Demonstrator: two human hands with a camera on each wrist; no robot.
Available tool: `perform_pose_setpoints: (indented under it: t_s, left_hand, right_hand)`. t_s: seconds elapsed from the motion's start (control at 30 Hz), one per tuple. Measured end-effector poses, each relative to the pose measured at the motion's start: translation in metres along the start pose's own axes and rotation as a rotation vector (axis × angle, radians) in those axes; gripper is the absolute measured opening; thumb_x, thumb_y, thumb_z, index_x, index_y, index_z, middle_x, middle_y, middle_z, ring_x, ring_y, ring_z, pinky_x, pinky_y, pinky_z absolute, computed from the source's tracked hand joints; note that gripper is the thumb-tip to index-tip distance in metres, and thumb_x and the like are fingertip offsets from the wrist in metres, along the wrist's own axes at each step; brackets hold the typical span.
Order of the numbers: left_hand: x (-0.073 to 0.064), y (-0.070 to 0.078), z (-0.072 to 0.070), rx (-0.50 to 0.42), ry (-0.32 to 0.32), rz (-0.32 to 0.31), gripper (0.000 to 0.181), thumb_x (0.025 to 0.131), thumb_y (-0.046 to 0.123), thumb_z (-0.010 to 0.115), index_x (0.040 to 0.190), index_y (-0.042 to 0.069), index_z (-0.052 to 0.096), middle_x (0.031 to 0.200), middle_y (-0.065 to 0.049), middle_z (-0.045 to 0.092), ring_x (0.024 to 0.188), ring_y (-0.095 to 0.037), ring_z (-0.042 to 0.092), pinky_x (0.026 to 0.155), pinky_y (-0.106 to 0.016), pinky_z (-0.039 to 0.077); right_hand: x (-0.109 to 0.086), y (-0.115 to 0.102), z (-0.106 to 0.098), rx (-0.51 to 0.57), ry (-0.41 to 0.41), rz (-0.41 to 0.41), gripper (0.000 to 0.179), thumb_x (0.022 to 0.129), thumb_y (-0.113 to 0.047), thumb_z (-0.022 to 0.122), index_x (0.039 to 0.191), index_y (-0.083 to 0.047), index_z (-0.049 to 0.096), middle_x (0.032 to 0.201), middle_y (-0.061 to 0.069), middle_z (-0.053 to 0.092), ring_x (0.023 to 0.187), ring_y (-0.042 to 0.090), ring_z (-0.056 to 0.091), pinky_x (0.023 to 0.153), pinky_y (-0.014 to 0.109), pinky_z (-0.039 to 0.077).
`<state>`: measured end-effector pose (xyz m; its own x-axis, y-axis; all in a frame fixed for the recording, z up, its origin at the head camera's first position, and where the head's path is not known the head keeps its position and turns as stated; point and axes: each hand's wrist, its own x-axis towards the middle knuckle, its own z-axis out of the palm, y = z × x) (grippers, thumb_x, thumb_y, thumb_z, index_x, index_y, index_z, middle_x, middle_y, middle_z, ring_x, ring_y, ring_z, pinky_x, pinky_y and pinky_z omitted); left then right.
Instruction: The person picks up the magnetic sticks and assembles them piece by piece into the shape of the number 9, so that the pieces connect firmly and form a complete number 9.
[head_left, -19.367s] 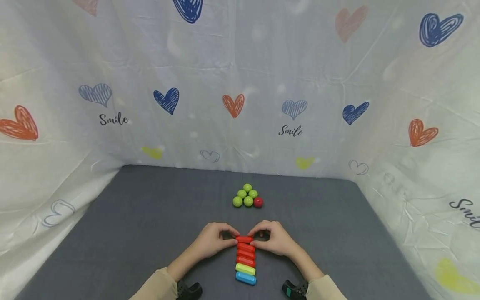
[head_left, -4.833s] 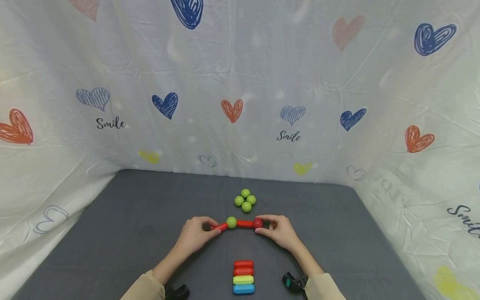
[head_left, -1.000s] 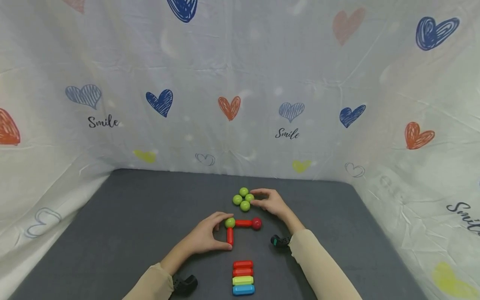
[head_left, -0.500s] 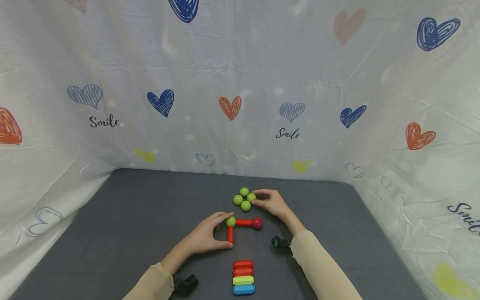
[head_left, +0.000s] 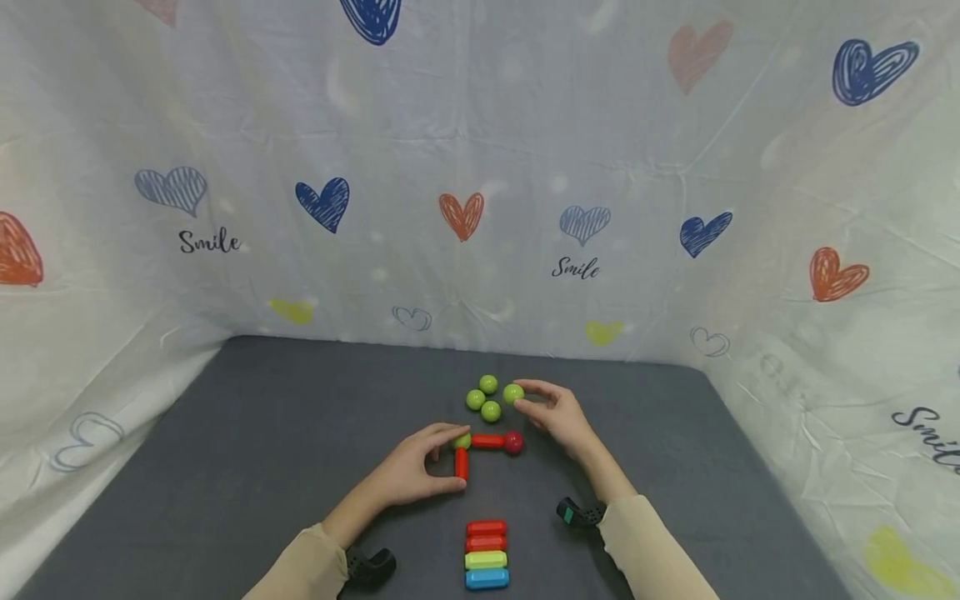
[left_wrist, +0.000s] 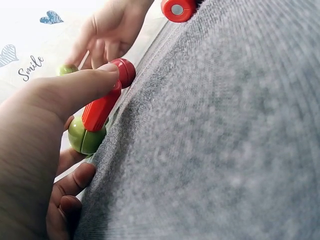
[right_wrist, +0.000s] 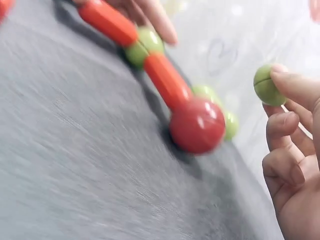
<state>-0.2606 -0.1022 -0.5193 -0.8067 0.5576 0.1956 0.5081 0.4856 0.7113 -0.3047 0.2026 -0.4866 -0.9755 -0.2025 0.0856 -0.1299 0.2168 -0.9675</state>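
Observation:
On the grey cloth an L-shaped piece joins two red magnetic rods through a green ball (right_wrist: 150, 42). One rod (head_left: 461, 465) points toward the person; the other rod (head_left: 488, 442) runs right to a red ball (head_left: 513, 442). My left hand (head_left: 408, 472) pinches the near rod lengthwise, thumb at its free end and fingers by the corner ball. My right hand (head_left: 558, 419) holds a second green ball (head_left: 513, 393) between thumb and fingertips; the right wrist view shows it off the cloth. Its other fingers are curled loosely below.
Three green balls (head_left: 476, 400) sit clustered behind the L-piece. Closer to the person lie two red rods (head_left: 486, 528), a yellow-green rod (head_left: 486, 560) and a blue rod (head_left: 487, 579), stacked in a column. A white printed curtain (head_left: 510, 317) encloses the table's back and sides.
Over the last second my right hand has taken a green ball from the cluster and drawn it slightly right. Earlier, both rods came from the column and were joined, then bent into an L.

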Motion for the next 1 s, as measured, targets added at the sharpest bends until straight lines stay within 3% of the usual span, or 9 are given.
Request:
perform_pose_setpoints:
  t_s: [0.13, 0.37, 0.47, 0.7, 0.93, 1.0]
  left_hand:
    - [0.0, 0.0, -0.001, 0.009, -0.004, -0.003, 0.077, 0.089, 0.048, 0.085, 0.156, 0.024, 0.056, 0.148, 0.006, 0.057, 0.091, -0.012, 0.051, 0.079, -0.031, 0.046]
    - [0.0, 0.003, -0.001, 0.016, -0.007, -0.016, 0.072, 0.095, 0.049, 0.079, 0.157, 0.022, 0.055, 0.151, 0.002, 0.057, 0.093, -0.012, 0.054, 0.082, -0.034, 0.048]
    - [0.0, 0.006, -0.001, 0.011, 0.002, -0.015, 0.065, 0.099, 0.045, 0.075, 0.157, 0.021, 0.055, 0.151, 0.0, 0.057, 0.095, -0.012, 0.055, 0.084, -0.036, 0.049]
    - [0.0, 0.006, -0.001, 0.01, 0.012, -0.006, 0.057, 0.104, 0.04, 0.07, 0.156, 0.019, 0.057, 0.149, -0.001, 0.059, 0.091, -0.012, 0.052, 0.078, -0.034, 0.046]
    - [0.0, 0.004, 0.001, 0.013, 0.013, -0.012, 0.057, 0.104, 0.041, 0.07, 0.156, 0.02, 0.057, 0.149, 0.0, 0.059, 0.092, -0.013, 0.053, 0.079, -0.034, 0.046]
    - [0.0, 0.004, 0.001, 0.012, 0.013, -0.02, 0.057, 0.104, 0.039, 0.071, 0.156, 0.021, 0.057, 0.149, 0.002, 0.059, 0.093, -0.013, 0.054, 0.08, -0.034, 0.046]
  right_hand:
    - [-0.017, -0.009, 0.009, 0.038, -0.053, -0.045, 0.043, 0.099, -0.015, 0.077, 0.14, -0.005, 0.068, 0.111, -0.002, 0.067, 0.05, 0.006, 0.038, 0.052, 0.024, 0.036]
    - [-0.043, -0.01, 0.027, 0.104, -0.228, -0.126, 0.042, 0.102, -0.008, 0.072, 0.141, 0.006, 0.063, 0.095, 0.0, 0.065, 0.057, 0.004, 0.045, 0.058, 0.027, 0.041]
    - [-0.051, -0.006, 0.032, 0.115, -0.292, -0.138, 0.04, 0.103, -0.01, 0.072, 0.139, 0.005, 0.065, 0.101, 0.0, 0.07, 0.06, 0.004, 0.047, 0.057, 0.025, 0.041]
    - [-0.06, 0.004, 0.042, 0.069, -0.408, -0.18, 0.033, 0.098, -0.01, 0.077, 0.128, 0.002, 0.072, 0.071, -0.005, 0.061, 0.054, 0.001, 0.041, 0.052, 0.02, 0.037]
    - [-0.065, 0.004, 0.054, 0.032, -0.474, -0.219, 0.028, 0.094, -0.01, 0.082, 0.119, 0.0, 0.076, 0.063, 0.025, 0.058, 0.052, 0.0, 0.047, 0.049, 0.019, 0.039]
    - [-0.065, 0.004, 0.057, 0.018, -0.471, -0.226, 0.026, 0.093, -0.008, 0.083, 0.117, -0.001, 0.076, 0.062, 0.026, 0.056, 0.051, -0.001, 0.046, 0.048, 0.019, 0.038]
